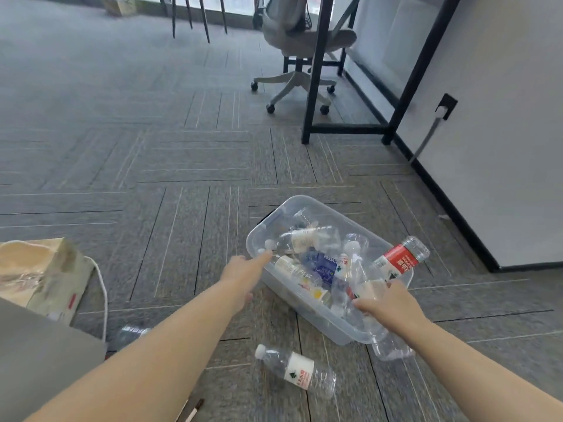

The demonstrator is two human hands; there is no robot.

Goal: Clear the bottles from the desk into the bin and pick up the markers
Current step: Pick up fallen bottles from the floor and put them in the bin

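Both our arms stretched forward: left hand [243,271] fingers extended, tips on the clear plastic bin [307,312] rim; right hand [393,303] fingers grasping a crumpled bottle [370,289].

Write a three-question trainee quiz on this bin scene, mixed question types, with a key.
1. True or false: the clear bin stands on the desk.
2. Which hand touches the bin's left rim? A) left hand B) right hand
3. Fill in: the white-labelled bottle nearest the camera lies on the ____.

Key: 1 false, it sits on the carpet; 2 A; 3 carpet.
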